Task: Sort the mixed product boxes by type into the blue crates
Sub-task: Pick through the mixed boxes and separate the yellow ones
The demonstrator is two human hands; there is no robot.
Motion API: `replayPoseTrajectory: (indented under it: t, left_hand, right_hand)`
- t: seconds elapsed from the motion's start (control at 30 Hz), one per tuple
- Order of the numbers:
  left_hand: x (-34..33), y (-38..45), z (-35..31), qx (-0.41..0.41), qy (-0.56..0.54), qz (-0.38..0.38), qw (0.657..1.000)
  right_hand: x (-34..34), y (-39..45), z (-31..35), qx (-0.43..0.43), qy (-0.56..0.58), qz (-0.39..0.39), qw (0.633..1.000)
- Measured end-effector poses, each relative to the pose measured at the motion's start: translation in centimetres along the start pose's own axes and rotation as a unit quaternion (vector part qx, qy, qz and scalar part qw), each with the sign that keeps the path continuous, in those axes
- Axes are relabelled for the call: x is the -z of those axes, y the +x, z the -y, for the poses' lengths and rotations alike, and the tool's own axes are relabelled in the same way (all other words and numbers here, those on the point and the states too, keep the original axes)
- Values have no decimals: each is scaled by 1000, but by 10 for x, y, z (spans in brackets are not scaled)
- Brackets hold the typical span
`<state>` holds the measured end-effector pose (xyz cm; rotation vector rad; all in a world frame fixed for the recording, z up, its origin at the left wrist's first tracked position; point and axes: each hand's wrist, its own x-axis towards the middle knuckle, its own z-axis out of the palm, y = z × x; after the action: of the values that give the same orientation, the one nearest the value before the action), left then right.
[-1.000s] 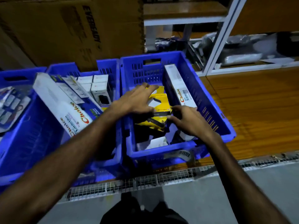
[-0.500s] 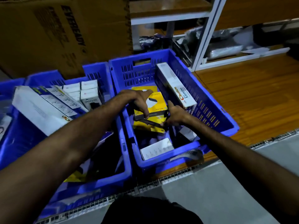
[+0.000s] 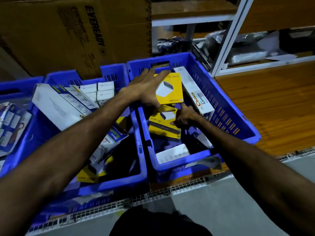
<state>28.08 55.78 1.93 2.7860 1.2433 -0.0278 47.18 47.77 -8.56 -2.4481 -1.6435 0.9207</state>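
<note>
Right, biggest first: the cardboard carton (image 3: 73, 31) marked EVEREADY stands at the far left, behind the crates. The middle blue crate (image 3: 109, 178) is crammed w/ mixed boxes, incl. a long white box (image 3: 56, 104) leaning on its left side and small white boxes (image 3: 98, 91) stacked at its far end. The right blue crate (image 3: 238, 120) is where both my hands are. A long white Choice box (image 3: 194, 92) leans along its right wall. My left hand (image 3: 144, 87) holds a yellow box (image 3: 170, 89) lifted above the crate's contents, thumb under its near edge, fingers laid nearly straight over its left part. Just nearer, my right hand (image 3: 185, 116) grips the right side of a second yellow box (image 3: 162, 123), which sits tilted inside the crate on other stock. A white box (image 3: 172, 153) lies at the near end.
</note>
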Motion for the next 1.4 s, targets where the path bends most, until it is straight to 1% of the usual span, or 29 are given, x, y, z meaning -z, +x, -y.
replayPoseTrajectory:
  t: [0.1,0.17,0.23,0.3,0.37,0.43,0.47,0.5,0.53,0.57,0.6,0.67,0.73,0.77,0.8,0.83,0.9,0.97,1.03,1.1,1.17,1.27,1.33,1.4]
  left_hand:
    - [-3,-11,5,27,-108,-79,991]
    - [-6,-21,5,61,-222,-123,965]
    - [-5,-33,1,86,-331,-162,926]
    - [-4,-45,-4,107,-411,-184,887]
    - [-2,-58,-11,131,-481,-205,842]
    - [0,-71,-19,162,-548,-232,787]
    - [1,-79,-23,177,-587,-242,753]
    - [3,-88,-26,186,-630,-246,713]
    - [5,-98,-31,195,-669,-245,674]
    - [8,-109,-35,201,-700,-243,640]
    - [11,-120,-39,209,-719,-241,618]
    - [15,-143,-50,229,-729,-247,596]
    - [15,-167,-58,253,-734,-254,577]
    - [16,-179,-62,264,-740,-250,566]
    - [16,-193,-65,273,-747,-241,556]
    - [16,-206,-67,278,-757,-232,544]
    - [15,-237,-69,282,-767,-235,526]
    - [13,-269,-69,299,-758,-262,517]
    - [9,-299,-65,317,-736,-300,517]
    - [8,-332,-55,333,-708,-340,521]
    - [8,-363,-41,344,-695,-367,514]
    - [10,-416,-12,360,-685,-392,497]
    - [10,-448,11,371,-670,-412,493]
    - [10,-480,38,391,-647,-434,490]
  right_hand:
    - [3,-1,-2,39,1,46,998]
    - [7,-4,-3,52,18,48,997]
    - [10,-9,1,56,33,50,997]
    - [10,-15,8,69,43,38,996]
    - [11,-22,15,81,62,-10,995]
    - [16,-31,19,65,137,-57,987]
    - [19,-36,21,55,188,-69,978]
    - [22,-42,20,47,247,-76,965]
    - [25,-49,19,45,317,-78,944]
    - [28,-60,18,46,395,-78,914]
    - [29,-70,17,46,475,-66,876]
    - [32,-93,15,47,603,-22,796]
    - [35,-119,20,44,679,30,732]
    - [34,-132,24,49,705,51,706]
    - [33,-143,27,52,719,67,690]
    - [31,-153,31,56,723,78,684]
    - [26,-178,39,71,714,87,691]
    - [15,-200,50,96,691,71,713]
    - [6,-221,63,125,653,56,745]
    - [-6,-244,85,161,607,62,776]
    - [-21,-263,111,195,577,83,789]
    - [-51,-281,166,228,544,129,797]
    - [-72,-290,207,231,512,151,814]
    - [-92,-303,250,255,463,158,834]
